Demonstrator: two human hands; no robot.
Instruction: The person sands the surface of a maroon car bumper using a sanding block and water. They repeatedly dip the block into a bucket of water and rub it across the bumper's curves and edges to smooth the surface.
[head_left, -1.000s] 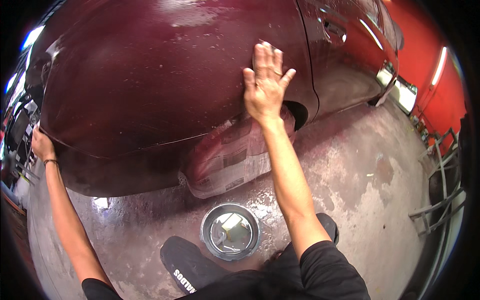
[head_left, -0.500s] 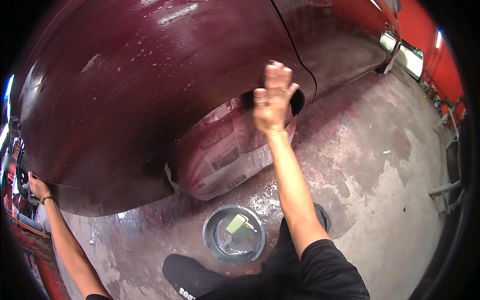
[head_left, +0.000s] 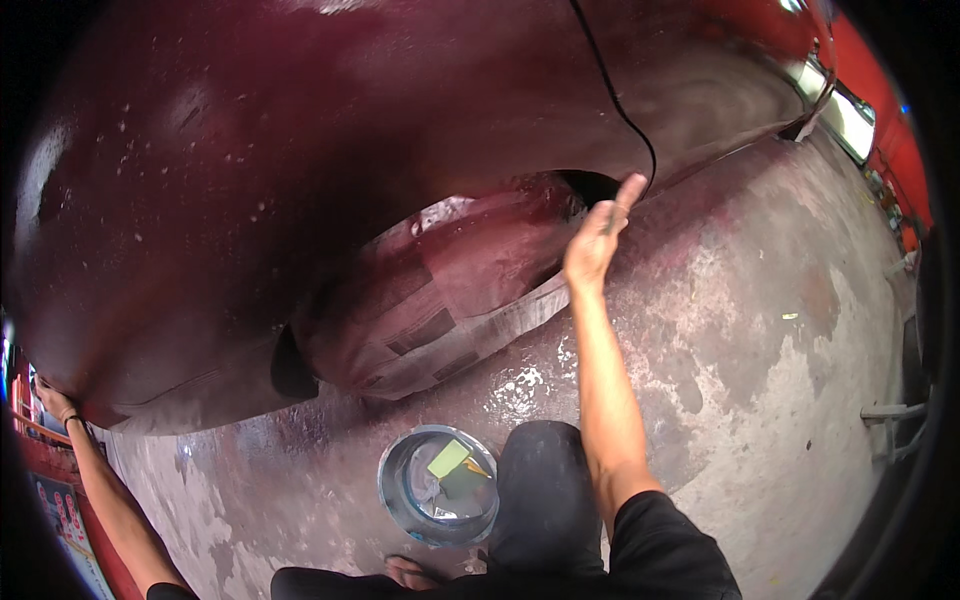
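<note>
Head view: your right hand (head_left: 597, 243), fingers loose and holding nothing, works the rear edge of the maroon car panel (head_left: 300, 180) at the paper-masked wheel arch (head_left: 440, 290). Your left hand (head_left: 52, 400) braces the panel's far edge, grip possibly closed. Next, keep your palm flat. The water basin (head_left: 400, 505) holds sanding pads (head_left: 448, 458).

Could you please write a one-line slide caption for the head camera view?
Right hand reaching to the wheel-arch edge of a maroon car body, left hand on its far end, water bowl on the floor below.

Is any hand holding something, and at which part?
Right hand holds nothing; its fingertips touch the wheel-arch edge of the maroon car body. Left hand rests at its far edge; grip unclear.
</note>
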